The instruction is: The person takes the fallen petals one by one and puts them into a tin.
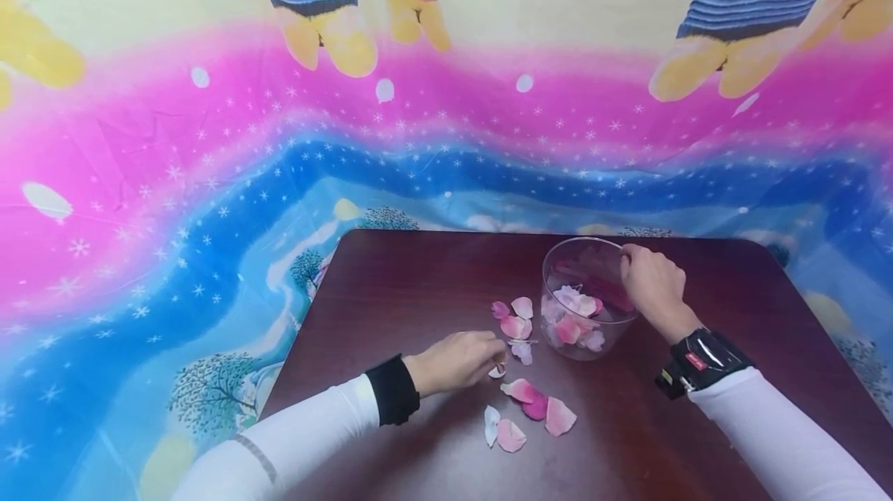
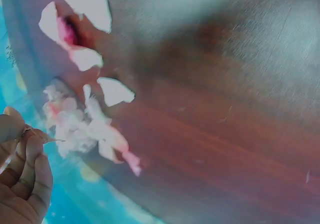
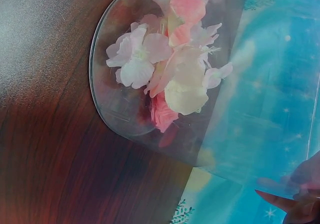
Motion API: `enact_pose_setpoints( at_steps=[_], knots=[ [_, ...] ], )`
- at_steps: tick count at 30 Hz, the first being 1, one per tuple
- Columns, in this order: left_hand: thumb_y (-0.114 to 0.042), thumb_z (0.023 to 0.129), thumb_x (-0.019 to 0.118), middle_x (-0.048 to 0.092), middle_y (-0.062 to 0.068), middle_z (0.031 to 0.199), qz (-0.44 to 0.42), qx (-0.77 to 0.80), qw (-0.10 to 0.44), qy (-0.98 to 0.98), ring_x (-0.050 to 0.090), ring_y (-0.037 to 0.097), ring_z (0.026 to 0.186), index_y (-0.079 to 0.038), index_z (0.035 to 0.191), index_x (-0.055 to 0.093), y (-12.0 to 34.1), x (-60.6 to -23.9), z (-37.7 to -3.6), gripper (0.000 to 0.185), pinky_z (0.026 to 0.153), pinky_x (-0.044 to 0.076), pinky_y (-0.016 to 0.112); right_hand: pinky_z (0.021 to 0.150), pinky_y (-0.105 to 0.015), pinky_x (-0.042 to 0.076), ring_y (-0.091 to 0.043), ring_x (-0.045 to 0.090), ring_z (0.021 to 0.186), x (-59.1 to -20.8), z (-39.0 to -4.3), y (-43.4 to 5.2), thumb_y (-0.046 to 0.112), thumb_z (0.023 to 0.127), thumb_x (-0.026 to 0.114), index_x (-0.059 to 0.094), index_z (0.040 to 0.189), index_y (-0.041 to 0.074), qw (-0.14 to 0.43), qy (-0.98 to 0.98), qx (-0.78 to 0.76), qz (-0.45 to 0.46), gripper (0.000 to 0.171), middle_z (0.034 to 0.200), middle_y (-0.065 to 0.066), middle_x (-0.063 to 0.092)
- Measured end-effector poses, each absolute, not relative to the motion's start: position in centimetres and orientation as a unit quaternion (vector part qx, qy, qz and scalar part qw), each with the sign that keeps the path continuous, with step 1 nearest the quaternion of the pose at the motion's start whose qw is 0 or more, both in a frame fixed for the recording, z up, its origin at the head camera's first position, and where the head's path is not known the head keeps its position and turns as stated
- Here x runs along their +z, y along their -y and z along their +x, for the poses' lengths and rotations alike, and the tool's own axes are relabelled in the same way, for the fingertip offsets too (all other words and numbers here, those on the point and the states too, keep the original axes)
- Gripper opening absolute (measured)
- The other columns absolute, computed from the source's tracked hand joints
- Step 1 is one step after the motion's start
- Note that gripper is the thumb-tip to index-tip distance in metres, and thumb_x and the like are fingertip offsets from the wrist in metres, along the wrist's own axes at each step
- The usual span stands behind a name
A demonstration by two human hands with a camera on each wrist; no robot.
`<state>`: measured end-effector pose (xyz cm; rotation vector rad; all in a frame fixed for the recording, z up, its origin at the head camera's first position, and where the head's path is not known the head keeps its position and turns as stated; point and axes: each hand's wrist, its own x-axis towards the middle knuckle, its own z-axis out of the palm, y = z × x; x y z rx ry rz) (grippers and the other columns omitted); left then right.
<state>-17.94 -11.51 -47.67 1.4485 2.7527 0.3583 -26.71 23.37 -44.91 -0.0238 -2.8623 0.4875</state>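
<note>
A clear round plastic container stands on the table with pink and white petals inside it. Its rim is gripped by my right hand, thumb and fingers on either side of the wall. To the left of the container, my left hand pinches a small thin petal between thumb and fingertips, low over the table. Loose pink petals lie beyond that hand, beside a pale flower piece. Nearer to me lie a deep pink petal, a light pink petal and a white petal.
The dark brown wooden table ends at a rounded far edge. Behind it hangs a printed cloth with bears and snowflakes. A wrist camera on a black strap sits on the right forearm, a black band on the left.
</note>
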Motion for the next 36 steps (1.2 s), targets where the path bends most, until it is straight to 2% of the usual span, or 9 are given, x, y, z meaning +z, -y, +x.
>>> enact_pose_setpoints(
  at_steps=[9,14,21,27,36],
  knots=[
    [-0.014,0.097,0.065,0.068,-0.005,0.095,0.490,0.124,-0.054,-0.861,0.065,0.005,0.087,-0.015,0.106,0.067,11.1,-45.2,-18.2,0.009,0.083,0.054,0.015,0.047,-0.047,0.039,-0.044,0.065,0.073,-45.0,-26.8,-23.4,0.018,0.100,0.049,0.068,0.120,0.006,0.127,0.978,0.168,-0.007,0.030,0.088,-0.024,0.070],
    [-0.014,0.097,0.066,0.067,-0.006,0.096,0.497,0.130,-0.061,-0.856,0.063,0.006,0.089,-0.016,0.108,0.066,10.7,-44.1,-18.2,0.011,0.085,0.053,0.015,0.046,-0.046,0.039,-0.043,0.065,0.072,-45.0,-26.8,-23.3,0.017,0.100,0.048,0.068,0.119,0.006,0.127,0.977,0.168,-0.006,0.030,0.087,-0.024,0.070],
    [-0.016,0.097,0.067,0.066,-0.005,0.094,0.501,0.127,-0.070,-0.853,0.060,0.006,0.085,-0.017,0.108,0.066,10.0,-42.8,-18.4,0.011,0.079,0.051,0.015,0.046,-0.046,0.038,-0.042,0.064,0.071,-45.0,-26.7,-23.3,0.017,0.100,0.048,0.068,0.120,0.006,0.123,0.978,0.169,-0.007,0.030,0.086,-0.023,0.070],
    [-0.018,0.097,0.067,0.070,-0.005,0.102,0.507,0.123,-0.073,-0.850,0.065,0.006,0.091,-0.016,0.112,0.068,9.4,-42.0,-18.8,0.015,0.086,0.053,0.015,0.046,-0.045,0.039,-0.041,0.064,0.071,-45.0,-26.6,-23.3,0.017,0.100,0.048,0.067,0.121,0.006,0.119,0.979,0.168,-0.008,0.030,0.085,-0.023,0.070],
    [-0.015,0.097,0.067,0.066,-0.005,0.095,0.517,0.125,-0.094,-0.841,0.061,0.006,0.087,-0.016,0.106,0.067,8.0,-40.8,-19.6,0.009,0.082,0.051,0.017,0.046,-0.044,0.039,-0.038,0.063,0.068,-45.0,-26.6,-23.4,0.017,0.100,0.047,0.067,0.121,0.005,0.125,0.978,0.167,-0.007,0.031,0.079,-0.019,0.067]
  ],
)
